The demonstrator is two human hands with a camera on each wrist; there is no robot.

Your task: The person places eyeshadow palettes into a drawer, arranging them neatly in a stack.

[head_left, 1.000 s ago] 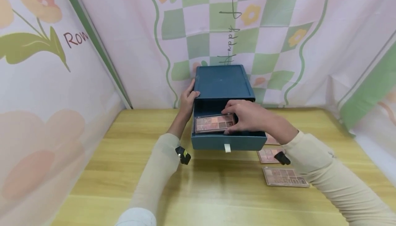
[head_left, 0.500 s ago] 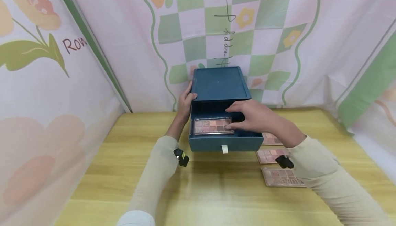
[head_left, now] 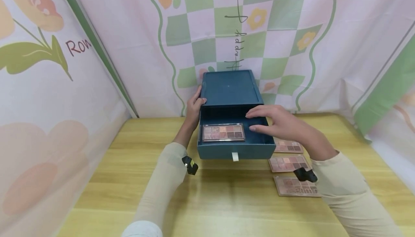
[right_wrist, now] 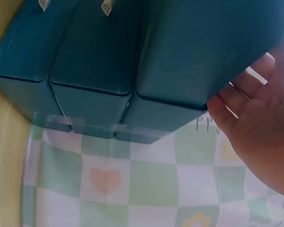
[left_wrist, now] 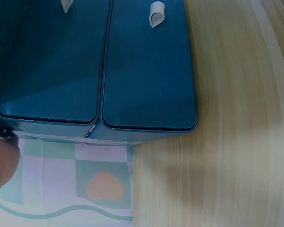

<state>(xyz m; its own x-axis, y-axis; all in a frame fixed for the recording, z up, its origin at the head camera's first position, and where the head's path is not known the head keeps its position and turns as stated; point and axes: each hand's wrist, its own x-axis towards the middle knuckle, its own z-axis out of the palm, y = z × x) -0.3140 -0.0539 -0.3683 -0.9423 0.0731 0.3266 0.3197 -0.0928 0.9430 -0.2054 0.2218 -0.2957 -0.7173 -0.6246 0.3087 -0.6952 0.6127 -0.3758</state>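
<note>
Blue drawer [head_left: 217, 152] holds a palette [head_left: 223, 132] — right hand [head_left: 279, 121] hovers beside it.

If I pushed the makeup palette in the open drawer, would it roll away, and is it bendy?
The palette probably wouldn't roll, because it's flat and rectangular; it would more likely slide across the drawer. Its straight, even edges suggest it's stiff, not bendy. Its shiny surface might feel slippery in your fingers.

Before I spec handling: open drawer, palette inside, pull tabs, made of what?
Drawer: probably satin plastic; smooth, even surface, soft sheen.
Palette: likely glossy clear plastic lid; edges glint, colours show through.
Pull tabs: matte, maybe fabric or leatherette; strips curl.
</note>
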